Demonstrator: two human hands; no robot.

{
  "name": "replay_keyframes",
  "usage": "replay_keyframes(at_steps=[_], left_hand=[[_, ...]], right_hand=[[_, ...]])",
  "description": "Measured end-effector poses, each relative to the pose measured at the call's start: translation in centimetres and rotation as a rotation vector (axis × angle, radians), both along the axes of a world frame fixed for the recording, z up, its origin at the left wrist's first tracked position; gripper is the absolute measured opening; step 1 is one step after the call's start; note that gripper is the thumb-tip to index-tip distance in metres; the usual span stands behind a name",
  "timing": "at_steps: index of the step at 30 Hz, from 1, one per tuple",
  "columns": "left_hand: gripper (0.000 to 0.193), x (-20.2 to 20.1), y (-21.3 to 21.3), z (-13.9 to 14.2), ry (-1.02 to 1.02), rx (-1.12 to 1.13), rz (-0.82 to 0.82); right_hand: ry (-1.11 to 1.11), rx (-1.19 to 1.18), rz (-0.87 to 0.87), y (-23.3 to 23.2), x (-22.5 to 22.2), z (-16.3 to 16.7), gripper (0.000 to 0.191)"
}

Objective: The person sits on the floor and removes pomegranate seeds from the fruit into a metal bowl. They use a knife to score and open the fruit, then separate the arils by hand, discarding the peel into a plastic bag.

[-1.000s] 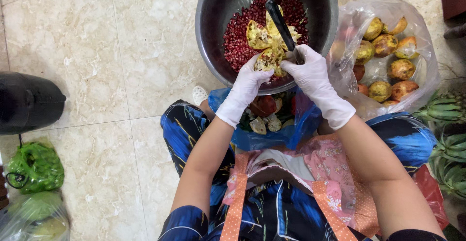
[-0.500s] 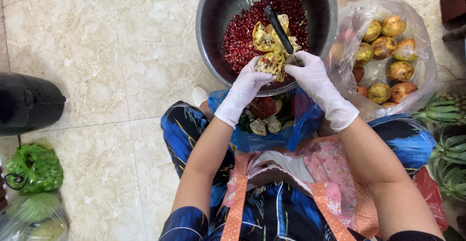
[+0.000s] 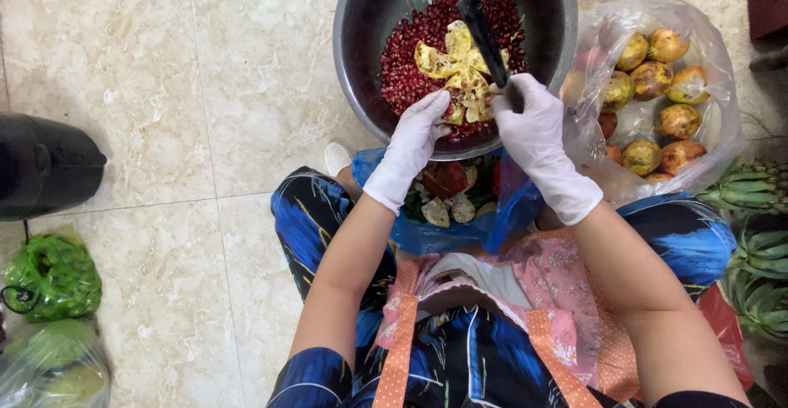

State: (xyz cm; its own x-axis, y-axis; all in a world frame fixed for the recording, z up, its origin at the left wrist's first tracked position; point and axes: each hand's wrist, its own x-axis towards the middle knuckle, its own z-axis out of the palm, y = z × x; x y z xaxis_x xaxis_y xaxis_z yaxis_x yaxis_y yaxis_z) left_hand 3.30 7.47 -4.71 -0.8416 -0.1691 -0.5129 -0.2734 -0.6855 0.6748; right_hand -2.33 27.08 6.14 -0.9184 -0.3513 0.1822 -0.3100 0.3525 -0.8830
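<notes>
A pale tiled floor (image 3: 164,88) is taking up most of the view, with a seated person's blue patterned clothing and pink apron (image 3: 492,326) filling the lower middle. A big metal bowl (image 3: 361,38) is sitting on the floor just ahead of the knees, holding a heap of red pomegranate seeds (image 3: 410,55). To its right a clear plastic bag (image 3: 706,55) is lying open with whole pomegranates (image 3: 657,80) inside. Between the knees a blue bag (image 3: 501,211) is holding peel scraps. At the left edge a black object (image 3: 41,166) is standing, with green bags (image 3: 49,277) below it. Green banana bunches (image 3: 759,244) are showing at the right edge.

The left hand (image 3: 414,137), in a white glove, is curling its fingers around a yellow opened pomegranate piece (image 3: 464,88), which is hanging over the bowl above the seeds. The right hand (image 3: 533,125), also gloved, is closing in a fist around the handle of a dark tool (image 3: 484,34) whose far end is pointing across the bowl above the fruit
</notes>
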Motion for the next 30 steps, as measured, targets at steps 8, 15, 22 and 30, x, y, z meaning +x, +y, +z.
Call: replay_keyframes(at_steps=[8,15,22,30], left_hand=[[0.026,0.9,0.4,1.1,0.027,-0.019,-0.063],[0.023,1.0,-0.4,0.7,0.097,0.249,-0.109],[0.026,0.6,0.4,0.6,0.088,0.201,0.021],[0.027,0.7,1.4,0.6,0.08,0.025,0.094]], right_hand=[[-0.064,0.053,0.072,-1.1,0.5,0.1,0.023],[-0.256,-0.106,0.08,-0.6,-0.3,-1.3,0.024],[-0.167,0.088,-0.085,-1.1,-0.2,-1.3,0.022],[-0.623,-0.069,0.046,-1.3,-1.5,-1.6,0.026]])
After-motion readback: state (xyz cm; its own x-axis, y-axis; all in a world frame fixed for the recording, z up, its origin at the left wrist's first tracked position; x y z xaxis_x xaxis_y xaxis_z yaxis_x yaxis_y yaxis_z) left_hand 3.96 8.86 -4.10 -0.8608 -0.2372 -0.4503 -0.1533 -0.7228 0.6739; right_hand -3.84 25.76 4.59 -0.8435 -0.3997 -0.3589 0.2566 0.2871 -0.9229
